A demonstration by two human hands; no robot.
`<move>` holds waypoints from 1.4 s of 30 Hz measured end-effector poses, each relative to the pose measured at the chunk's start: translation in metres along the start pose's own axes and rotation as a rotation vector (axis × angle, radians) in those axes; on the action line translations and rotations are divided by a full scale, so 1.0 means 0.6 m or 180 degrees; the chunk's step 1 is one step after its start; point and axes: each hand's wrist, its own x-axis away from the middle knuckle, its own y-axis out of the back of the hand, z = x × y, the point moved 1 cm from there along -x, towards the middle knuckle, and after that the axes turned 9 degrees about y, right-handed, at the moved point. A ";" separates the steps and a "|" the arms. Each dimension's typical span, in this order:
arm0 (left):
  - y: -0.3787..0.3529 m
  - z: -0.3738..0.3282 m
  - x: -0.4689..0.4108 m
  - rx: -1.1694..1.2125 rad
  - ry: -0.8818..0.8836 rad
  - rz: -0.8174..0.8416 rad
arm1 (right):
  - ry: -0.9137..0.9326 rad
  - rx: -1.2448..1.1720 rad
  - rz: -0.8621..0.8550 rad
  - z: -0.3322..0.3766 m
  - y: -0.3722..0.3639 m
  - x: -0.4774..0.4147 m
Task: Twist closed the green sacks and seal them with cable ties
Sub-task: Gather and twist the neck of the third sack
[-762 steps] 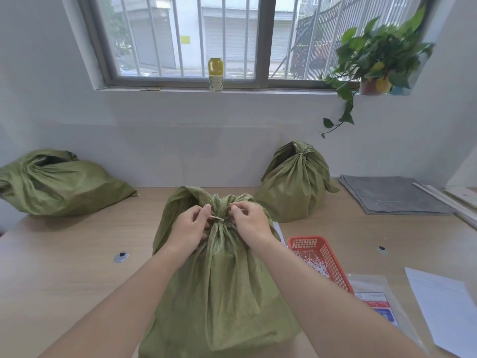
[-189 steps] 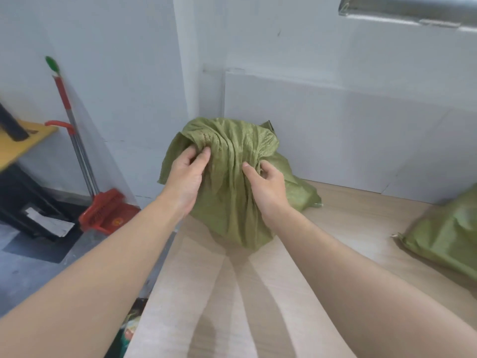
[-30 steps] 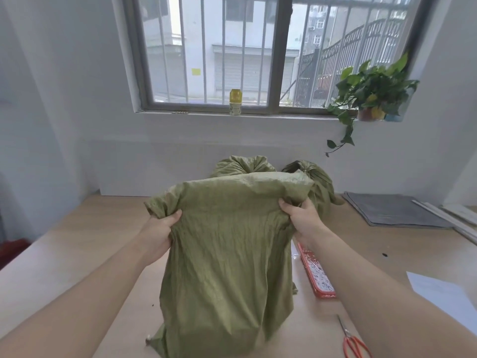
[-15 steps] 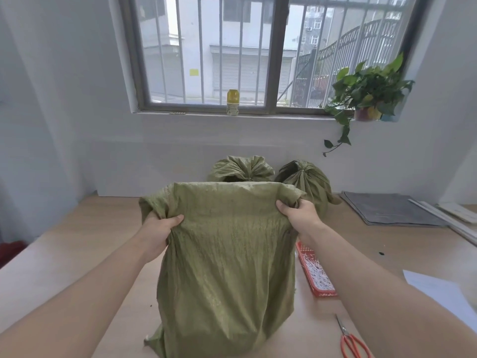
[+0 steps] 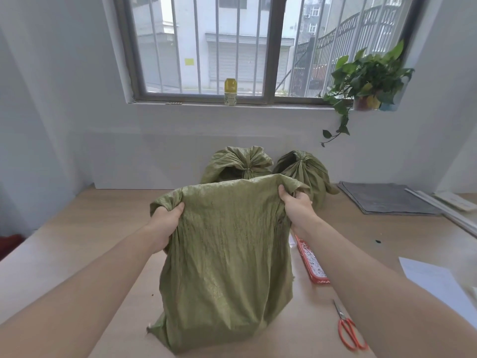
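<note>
Now L hand (image 5: pixel 165 223) & R hand (image 5: pixel 296 206) grip sack (image 5: pixel 227 254) top corners.

open sack (image 5: pixel 227 254) on table (image 5: pixel 85 228), centre | two tied sacks (image 5: pixel 238 164) behind it by wall | basket (image 5: pixel 312 262) right of it | scissors (image 5: pixel 348 329) nearer right | plant (image 5: pixel 366 78) on windowsill
</note>
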 end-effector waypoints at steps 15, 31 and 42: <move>-0.014 0.010 0.017 0.0536 0.0296 0.0084 | 0.0151 0.0604 -0.0204 -0.014 -0.003 0.004; -0.038 0.006 0.051 0.0629 0.0080 0.0710 | 0.0449 0.0168 0.0515 -0.017 -0.009 0.032; -0.059 0.013 0.053 -0.0117 0.0057 0.0261 | 0.0781 0.0673 0.0477 -0.032 -0.025 0.027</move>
